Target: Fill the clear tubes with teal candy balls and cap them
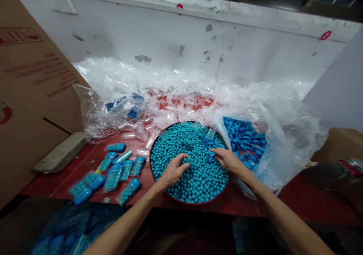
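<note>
A round red-rimmed tub (198,203) full of small turquoise balls (195,185) sits at the table's front edge. Over its middle is my left hand (173,171), thumb and forefinger apart, with nothing visible between them. My right hand (227,160) reaches in from the right side, its fingertips closed on a small blue cap (210,159). More blue caps and a clear tube (210,134) lie on the balls at the upper right. Left of the tub are several clear tubes filled with balls and capped in blue (137,165).
Loose clear tubes (143,136) cover the table behind the tub. On the right, a plastic bag (283,141) holds many blue caps (244,139). A carton (36,96) and a grey block (61,153) stand left; a can (353,168) is far right. Filled tubes (68,232) lie below the table edge.
</note>
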{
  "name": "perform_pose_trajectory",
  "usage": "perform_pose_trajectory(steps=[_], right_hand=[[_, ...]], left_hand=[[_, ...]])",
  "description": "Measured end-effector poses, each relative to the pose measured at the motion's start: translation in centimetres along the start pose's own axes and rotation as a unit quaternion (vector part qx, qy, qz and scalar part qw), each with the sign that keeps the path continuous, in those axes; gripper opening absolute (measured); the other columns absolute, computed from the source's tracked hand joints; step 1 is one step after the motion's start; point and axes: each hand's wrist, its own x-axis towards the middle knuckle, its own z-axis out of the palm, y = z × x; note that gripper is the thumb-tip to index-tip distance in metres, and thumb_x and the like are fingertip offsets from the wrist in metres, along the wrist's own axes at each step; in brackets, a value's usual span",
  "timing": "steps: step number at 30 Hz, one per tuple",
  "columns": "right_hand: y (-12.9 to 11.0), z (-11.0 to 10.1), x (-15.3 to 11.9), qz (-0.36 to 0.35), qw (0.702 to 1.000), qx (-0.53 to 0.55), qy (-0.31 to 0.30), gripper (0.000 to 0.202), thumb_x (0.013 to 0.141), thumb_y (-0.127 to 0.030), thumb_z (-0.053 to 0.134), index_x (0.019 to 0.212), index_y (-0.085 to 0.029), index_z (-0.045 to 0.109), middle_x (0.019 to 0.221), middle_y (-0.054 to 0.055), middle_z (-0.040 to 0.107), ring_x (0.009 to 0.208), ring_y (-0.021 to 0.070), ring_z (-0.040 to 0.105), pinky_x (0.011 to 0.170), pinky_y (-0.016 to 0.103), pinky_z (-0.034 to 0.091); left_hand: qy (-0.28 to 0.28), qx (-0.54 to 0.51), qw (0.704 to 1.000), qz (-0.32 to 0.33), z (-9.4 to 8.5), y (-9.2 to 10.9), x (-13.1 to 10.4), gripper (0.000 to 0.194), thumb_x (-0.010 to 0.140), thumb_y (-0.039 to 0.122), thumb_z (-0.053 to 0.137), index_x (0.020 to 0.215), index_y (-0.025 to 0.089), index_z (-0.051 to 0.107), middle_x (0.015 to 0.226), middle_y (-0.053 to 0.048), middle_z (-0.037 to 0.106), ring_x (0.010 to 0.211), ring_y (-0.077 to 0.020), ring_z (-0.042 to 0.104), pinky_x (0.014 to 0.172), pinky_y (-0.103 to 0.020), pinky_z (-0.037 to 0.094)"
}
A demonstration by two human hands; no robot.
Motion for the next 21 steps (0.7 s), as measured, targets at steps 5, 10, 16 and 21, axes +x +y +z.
perform_pose_trajectory(steps=[5,10,16,21], right_hand=[[-0.7,-1.0,1.6,0.18,0.979,-0.092,0.0,0.041,0.084,-0.046,0.034,0.084,-0.017,0.064,0.085,0.01,0.066,0.082,0.0221,0.06,0.066,0.028,0.042],[-3.4,0.8,3.0,0.171,0.976,-0.135,0.008,0.031,0.08,-0.041,0.044,0.084,-0.014,0.06,0.085,0.011,0.065,0.079,0.0217,0.06,0.065,0.027,0.041],[-4.0,1.2,2.1,0.111,0.989,-0.039,0.092,0.026,0.084,-0.034,0.04,0.095,-0.015,0.054,0.08,0.009,0.064,0.078,0.0204,0.06,0.069,0.028,0.041],[-6.6,1.4,1.9,-0.052,0.972,0.207,0.099,0.029,0.087,-0.03,0.035,0.105,-0.017,0.052,0.093,0.006,0.063,0.084,0.0154,0.058,0.074,0.025,0.043]], left_hand=[[0.007,-0.017,1.0,-0.002,0.3,-0.4,0.1,0.026,0.072,0.028,0.05,0.095,0.017,0.051,0.07,0.004,0.05,0.065,-0.0113,0.045,0.064,-0.023,0.037],[0.007,-0.038,0.999,0.005,0.3,-0.6,0.0,0.026,0.072,0.027,0.05,0.095,0.017,0.051,0.071,0.004,0.051,0.065,-0.0109,0.046,0.063,-0.023,0.038],[-0.023,-0.059,0.998,-0.015,0.4,-0.4,-0.1,0.027,0.073,0.026,0.048,0.098,0.017,0.049,0.075,0.002,0.052,0.063,-0.0101,0.046,0.059,-0.022,0.038],[0.003,-0.01,1.0,0.027,0.3,-0.6,0.0,0.023,0.073,0.024,0.049,0.094,0.016,0.051,0.082,0.0,0.052,0.078,-0.0132,0.046,0.074,-0.025,0.039]])
